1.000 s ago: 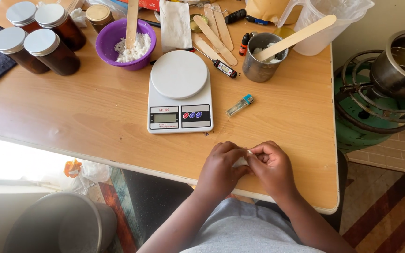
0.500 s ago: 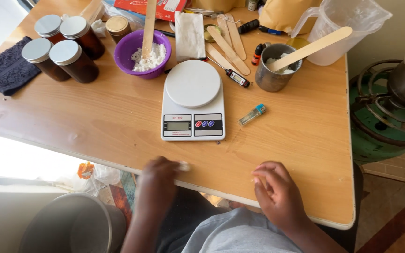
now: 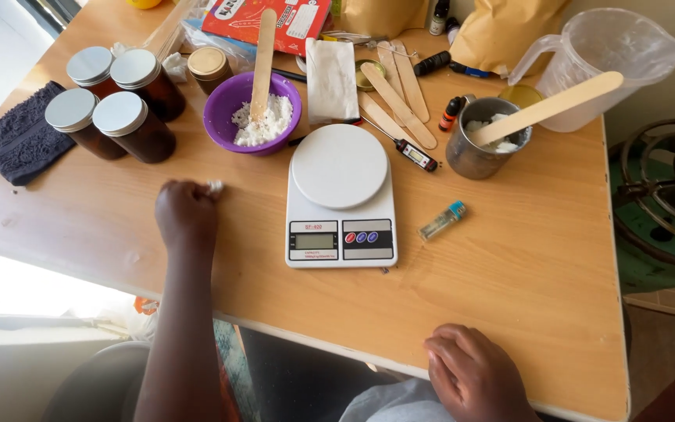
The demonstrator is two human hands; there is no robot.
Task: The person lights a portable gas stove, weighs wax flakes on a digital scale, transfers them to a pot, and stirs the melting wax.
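the left hand [image 3: 187, 215] is stretched out over the wooden table [image 3: 509, 266], at about 9 o'clock from the white kitchen scale [image 3: 341, 195], and its fingers are curled tightly, pinching a small white piece [image 3: 215, 186] at the fingertips; what this piece is made of i cannot tell, it is too small. the piece is just above or on the table surface, at about 6 o'clock from the purple bowl [image 3: 232, 117], which holds white flakes and a flat wooden stick [image 3: 262, 62] leaning inside, probably so it is ready for stirring. the right hand [image 3: 474, 375] rests at the near edge of the table, at about 5 o'clock from the scale, with fingers loosely bent inward and nothing visible in them, so it seems only to wait or to steady the body. four brown jars with silver lids [image 3: 119, 113] stand together at 10 o'clock from the left hand, closed, beside a dark cloth [image 3: 21, 141]. at 2 o'clock from the scale stands a metal cup [image 3: 482, 156] with white flakes and another wooden stick [image 3: 548, 108], and a small lighter [image 3: 442, 221] lies at 3 o'clock from the scale, within easy reach.
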